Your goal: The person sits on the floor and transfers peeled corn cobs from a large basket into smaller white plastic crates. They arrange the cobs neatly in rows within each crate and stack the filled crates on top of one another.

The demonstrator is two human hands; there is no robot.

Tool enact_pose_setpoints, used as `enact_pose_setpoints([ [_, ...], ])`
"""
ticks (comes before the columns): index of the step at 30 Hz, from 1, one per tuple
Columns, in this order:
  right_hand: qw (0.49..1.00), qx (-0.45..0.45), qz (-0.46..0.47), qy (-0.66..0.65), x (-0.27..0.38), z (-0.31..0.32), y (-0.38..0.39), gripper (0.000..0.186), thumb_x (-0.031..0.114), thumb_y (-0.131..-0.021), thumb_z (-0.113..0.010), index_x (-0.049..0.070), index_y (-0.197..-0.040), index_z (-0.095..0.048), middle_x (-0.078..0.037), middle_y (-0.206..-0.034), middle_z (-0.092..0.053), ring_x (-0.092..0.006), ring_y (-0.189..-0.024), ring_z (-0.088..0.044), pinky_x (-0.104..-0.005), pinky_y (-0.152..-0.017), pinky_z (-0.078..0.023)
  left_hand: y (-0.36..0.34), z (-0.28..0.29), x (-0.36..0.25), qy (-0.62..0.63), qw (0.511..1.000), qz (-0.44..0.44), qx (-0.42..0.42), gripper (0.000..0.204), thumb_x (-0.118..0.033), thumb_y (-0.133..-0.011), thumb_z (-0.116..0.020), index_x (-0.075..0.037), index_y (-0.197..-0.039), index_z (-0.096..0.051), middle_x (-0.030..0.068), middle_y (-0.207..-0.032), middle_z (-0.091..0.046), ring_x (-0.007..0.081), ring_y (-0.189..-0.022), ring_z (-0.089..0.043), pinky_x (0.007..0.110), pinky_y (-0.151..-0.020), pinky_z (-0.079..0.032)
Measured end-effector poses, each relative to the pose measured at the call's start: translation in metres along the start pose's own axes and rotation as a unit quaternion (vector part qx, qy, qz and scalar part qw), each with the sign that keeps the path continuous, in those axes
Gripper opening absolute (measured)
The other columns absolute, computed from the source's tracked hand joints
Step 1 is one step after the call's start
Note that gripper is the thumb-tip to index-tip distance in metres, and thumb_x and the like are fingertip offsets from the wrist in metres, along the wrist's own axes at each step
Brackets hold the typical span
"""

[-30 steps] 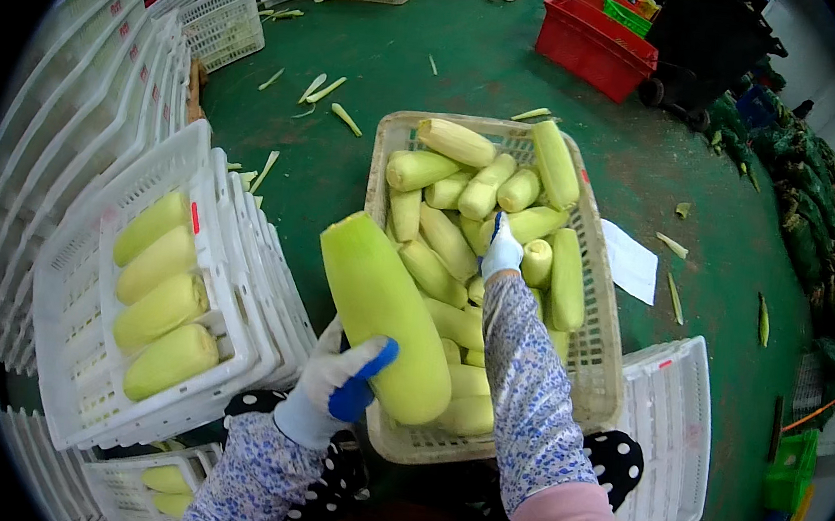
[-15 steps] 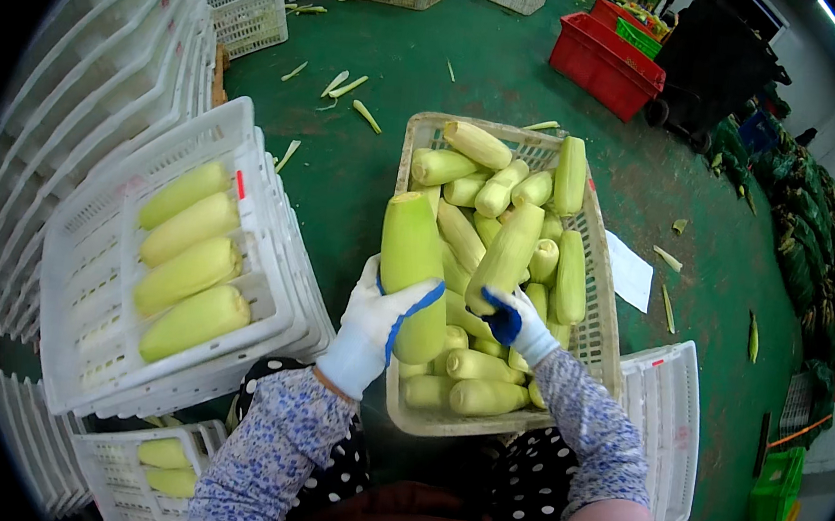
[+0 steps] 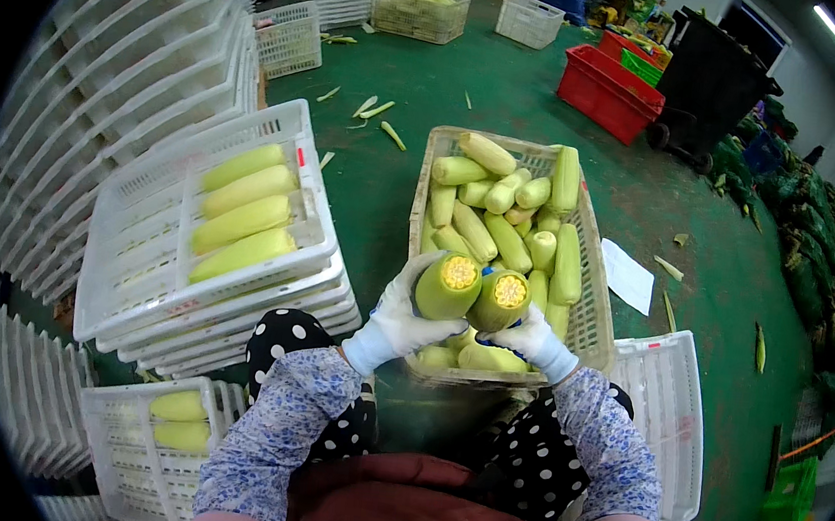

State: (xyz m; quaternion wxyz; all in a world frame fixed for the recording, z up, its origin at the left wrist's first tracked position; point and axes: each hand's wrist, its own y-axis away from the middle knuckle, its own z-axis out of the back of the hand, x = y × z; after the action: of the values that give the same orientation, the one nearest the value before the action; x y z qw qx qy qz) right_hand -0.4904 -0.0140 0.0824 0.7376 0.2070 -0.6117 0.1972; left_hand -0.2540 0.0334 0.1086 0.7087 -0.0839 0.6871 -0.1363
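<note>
Both my hands wear white gloves with blue patches. My left hand (image 3: 398,313) is closed round a husked-down ear of corn (image 3: 439,300), pale green, its cut end showing yellow kernels. My right hand (image 3: 538,342) grips a second ear of corn (image 3: 494,317) right beside it, with its kernel end also turned up toward me. Both ears are held over the near part of a cream plastic crate (image 3: 593,277) heaped with more green ears (image 3: 506,239). Parts of my fingers are hidden behind the ears.
At left, several ears (image 3: 248,191) lie in a row in a white tray (image 3: 138,244) atop a stack. Below it, another tray (image 3: 134,434) holds ears. Tall tray stacks (image 3: 124,72) rise behind. A white tray (image 3: 658,424) stands at right; a red bin (image 3: 610,88) is farther off.
The two ears have tipped so that their cut kernel ends now face me, and my hands have brought them close together. The view has shifted slightly, moving the trays rightward.
</note>
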Motion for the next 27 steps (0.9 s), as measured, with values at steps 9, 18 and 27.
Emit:
enact_pose_setpoints([
  [9,0.961,0.096,-0.046,-0.254,0.042,-0.036,0.026,0.078,0.001,-0.073,-0.070,0.001,-0.142,-0.034,-0.010,-0.132,-0.050,-0.0211,-0.122,-0.049,-0.0345,-0.103,-0.041,0.052,0.027,-0.036,0.454,0.872,0.181,-0.026,0.044,-0.017,-0.087,-0.065,-0.004,-0.126,-0.049,0.0126,-0.112,-0.062,0.0251,-0.101,-0.063,0.040,-0.089,-0.052],
  [18,0.835,0.103,0.349,0.413,0.071,-0.108,0.015,0.034,0.010,-0.088,-0.058,0.005,-0.122,-0.057,-0.027,-0.129,-0.049,-0.0404,-0.115,-0.053,-0.0389,-0.097,-0.043,0.139,0.063,-0.080,0.512,0.840,0.073,-0.165,0.052,-0.040,-0.093,-0.054,-0.005,-0.130,-0.048,0.0124,-0.120,-0.059,0.0235,-0.106,-0.060,0.039,-0.093,-0.050],
  [27,0.842,0.206,0.397,0.301,0.158,-0.277,-0.003,0.054,0.018,-0.090,-0.056,-0.010,-0.132,-0.039,-0.029,-0.113,-0.057,-0.0423,-0.102,-0.059,-0.0437,-0.086,-0.048,0.250,0.131,-0.094,0.403,0.868,-0.069,-0.282,0.057,-0.036,-0.090,-0.062,-0.001,-0.131,-0.047,0.0123,-0.122,-0.059,0.0214,-0.111,-0.059,0.035,-0.097,-0.047],
])
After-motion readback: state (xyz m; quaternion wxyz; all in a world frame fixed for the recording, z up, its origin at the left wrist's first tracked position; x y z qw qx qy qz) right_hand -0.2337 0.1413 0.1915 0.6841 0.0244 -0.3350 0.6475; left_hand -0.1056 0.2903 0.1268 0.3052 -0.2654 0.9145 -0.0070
